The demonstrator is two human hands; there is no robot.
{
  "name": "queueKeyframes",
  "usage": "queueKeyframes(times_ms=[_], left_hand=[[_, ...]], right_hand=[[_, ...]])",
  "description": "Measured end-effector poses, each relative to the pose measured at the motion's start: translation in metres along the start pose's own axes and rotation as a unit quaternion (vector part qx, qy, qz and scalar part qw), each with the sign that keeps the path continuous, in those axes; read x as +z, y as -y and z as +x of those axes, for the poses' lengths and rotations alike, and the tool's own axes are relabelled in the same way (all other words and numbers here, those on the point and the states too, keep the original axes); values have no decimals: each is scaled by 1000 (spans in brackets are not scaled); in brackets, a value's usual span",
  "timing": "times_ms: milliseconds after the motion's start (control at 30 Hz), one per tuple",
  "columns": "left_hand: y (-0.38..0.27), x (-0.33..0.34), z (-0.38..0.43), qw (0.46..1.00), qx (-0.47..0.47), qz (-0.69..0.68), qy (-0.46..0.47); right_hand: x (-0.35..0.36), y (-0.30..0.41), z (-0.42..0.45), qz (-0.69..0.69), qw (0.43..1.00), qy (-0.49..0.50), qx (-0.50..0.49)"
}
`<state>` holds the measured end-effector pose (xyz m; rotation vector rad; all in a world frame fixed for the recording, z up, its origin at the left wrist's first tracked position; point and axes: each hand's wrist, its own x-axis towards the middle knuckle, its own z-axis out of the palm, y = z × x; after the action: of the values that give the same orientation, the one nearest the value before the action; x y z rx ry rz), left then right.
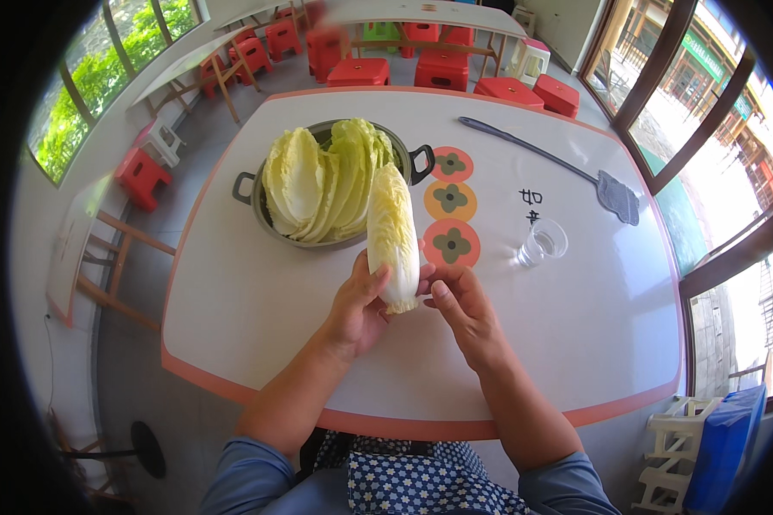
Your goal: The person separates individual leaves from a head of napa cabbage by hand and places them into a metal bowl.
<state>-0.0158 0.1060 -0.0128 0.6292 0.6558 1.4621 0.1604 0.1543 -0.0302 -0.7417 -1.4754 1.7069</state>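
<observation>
A napa cabbage heart (394,225), pale yellow at the top and white at the base, is held tilted above the table. My left hand (359,308) grips its lower part, thumb across the front. At the other side of the base is my right hand (462,309), its fingers curled with the tips close to the stem; whether they touch it is hard to tell. Behind the cabbage stands a two-handled metal pot (325,244), filled with loose napa cabbage leaves (325,180) leaning upright. The cabbage heart overlaps the pot's right front side.
A clear plastic cup (542,243) stands on the white table (264,335) to the right. Farther back lies a grey fly swatter (547,154). Red stools (442,69) line the far edge, and stacked stools (673,438) stand at the lower right.
</observation>
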Motion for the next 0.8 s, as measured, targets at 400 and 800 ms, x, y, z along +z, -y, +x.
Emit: queueKeyframes(times_ms=[400,800], left_hand=[[8,-7,2,997,58,34,41],[14,-5,3,988,86,123,43]], right_hand=[[5,1,-5,-32,996,88,-7],[8,-4,-3,-111,992,4,-58]])
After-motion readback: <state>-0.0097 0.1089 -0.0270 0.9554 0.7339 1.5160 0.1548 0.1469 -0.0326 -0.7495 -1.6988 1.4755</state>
